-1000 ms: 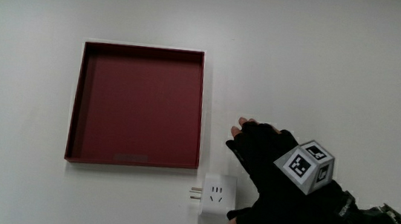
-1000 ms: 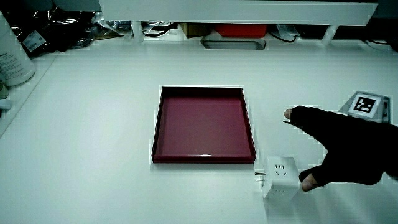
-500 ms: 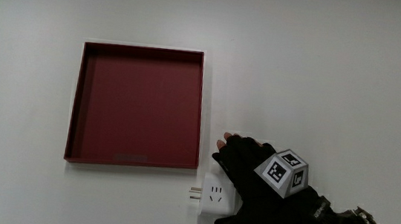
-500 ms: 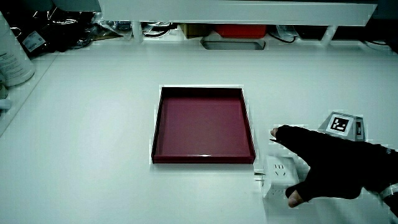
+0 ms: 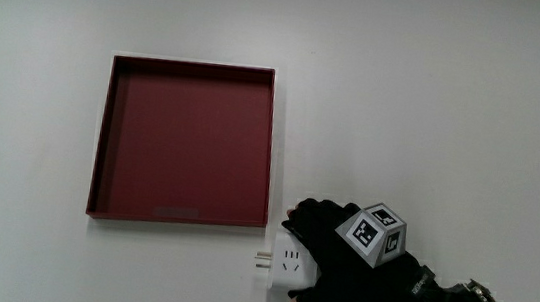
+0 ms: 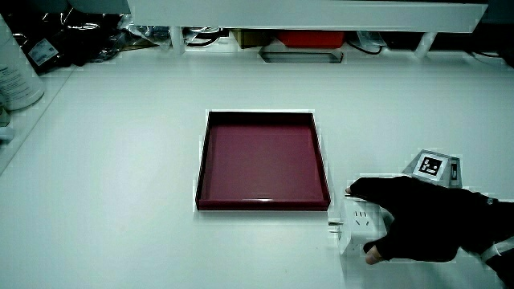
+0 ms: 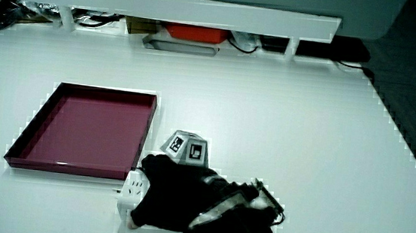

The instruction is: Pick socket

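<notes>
A small white cube socket [image 5: 284, 264] with its plug pins pointing away from the hand lies on the white table, just off the near corner of a dark red square tray [image 5: 272, 151]. The gloved hand [image 5: 338, 271] covers the socket's side and top. Its fingers curl over the edge nearest the tray and the thumb presses the edge nearest the person. In both side views the socket [image 6: 356, 225] [image 7: 131, 190] peeks out from under the hand [image 6: 418, 225] [image 7: 174, 196]. The patterned cube [image 5: 374, 234] rides on the hand's back.
The tray [image 6: 263, 203] [image 7: 67, 168] holds nothing. A low white partition [image 6: 305, 12] with cables and a red box [image 6: 303, 38] under it runs along the table's edge farthest from the person. A white container [image 6: 16, 72] stands near that edge.
The hand has slid toward the tray and lowered onto the socket, its fingers drawing in from a spread pose to close around it. The socket has not shifted.
</notes>
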Demonstrator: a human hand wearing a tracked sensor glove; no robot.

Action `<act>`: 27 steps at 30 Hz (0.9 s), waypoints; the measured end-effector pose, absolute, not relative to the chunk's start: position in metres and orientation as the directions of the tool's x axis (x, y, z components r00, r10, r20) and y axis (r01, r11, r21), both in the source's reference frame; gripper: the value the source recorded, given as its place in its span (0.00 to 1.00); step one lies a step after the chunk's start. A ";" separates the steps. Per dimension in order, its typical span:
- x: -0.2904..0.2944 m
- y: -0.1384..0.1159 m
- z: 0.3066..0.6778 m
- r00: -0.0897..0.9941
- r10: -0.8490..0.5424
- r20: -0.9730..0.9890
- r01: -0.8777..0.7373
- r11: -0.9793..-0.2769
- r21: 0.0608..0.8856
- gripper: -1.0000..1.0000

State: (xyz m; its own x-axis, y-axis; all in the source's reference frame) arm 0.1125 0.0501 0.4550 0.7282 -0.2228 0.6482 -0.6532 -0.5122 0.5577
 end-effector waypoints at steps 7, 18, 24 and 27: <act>0.111 0.052 0.453 0.720 -0.241 0.651 -0.656 -0.543 0.524 0.93; 0.105 0.037 0.440 0.674 -0.294 0.677 -0.688 -0.584 0.431 1.00; 0.092 0.015 0.394 0.645 -0.314 0.697 -0.693 -0.625 0.359 1.00; 0.088 0.006 0.385 0.631 -0.334 0.700 -0.695 -0.644 0.320 1.00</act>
